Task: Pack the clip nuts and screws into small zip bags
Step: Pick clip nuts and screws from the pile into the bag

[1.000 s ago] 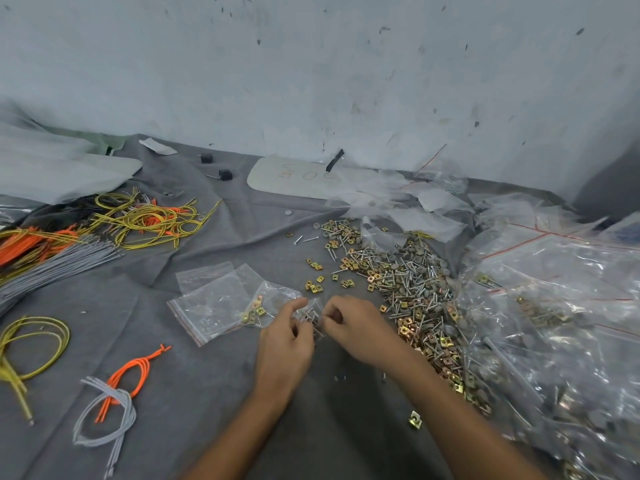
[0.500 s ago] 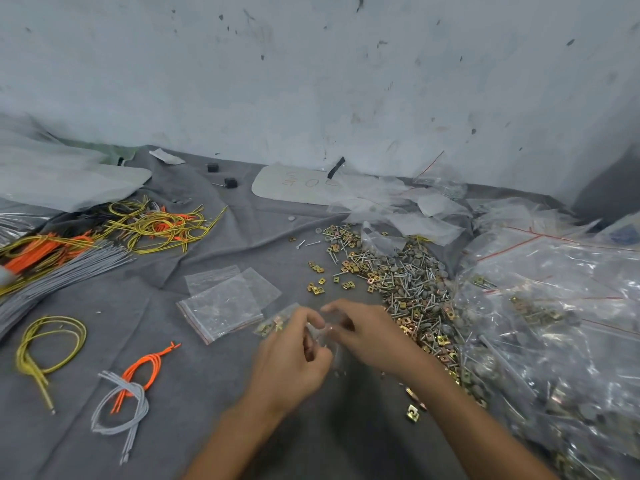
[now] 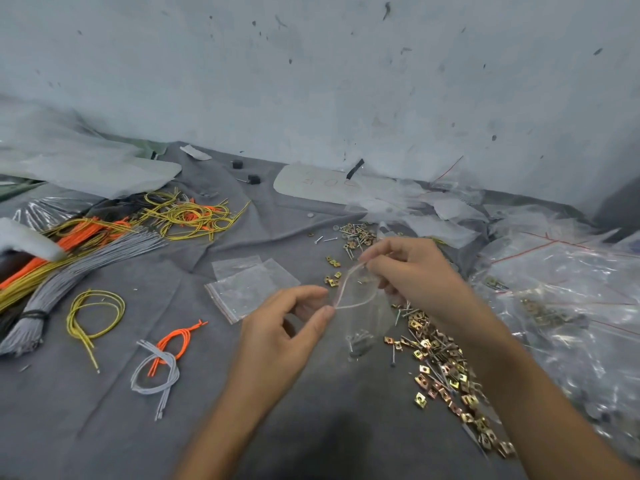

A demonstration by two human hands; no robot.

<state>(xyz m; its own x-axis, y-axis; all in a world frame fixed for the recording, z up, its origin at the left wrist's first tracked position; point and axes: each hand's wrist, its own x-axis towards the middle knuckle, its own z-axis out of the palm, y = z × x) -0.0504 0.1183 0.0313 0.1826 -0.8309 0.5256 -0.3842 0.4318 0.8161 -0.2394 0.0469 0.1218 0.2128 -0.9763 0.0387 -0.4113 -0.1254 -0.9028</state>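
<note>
Zip bag (image 3: 366, 323) now lifted, mouth pulled open

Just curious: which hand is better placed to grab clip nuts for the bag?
Probably the right hand: the clip nuts lie on its side, while the left hand pinches the zip bag.

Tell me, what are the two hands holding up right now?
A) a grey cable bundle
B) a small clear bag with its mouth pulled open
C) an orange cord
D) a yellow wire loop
B: the left hand and the right hand each pinch one end of the open mouth of the small clear bag, with screws in its bottom.
</note>
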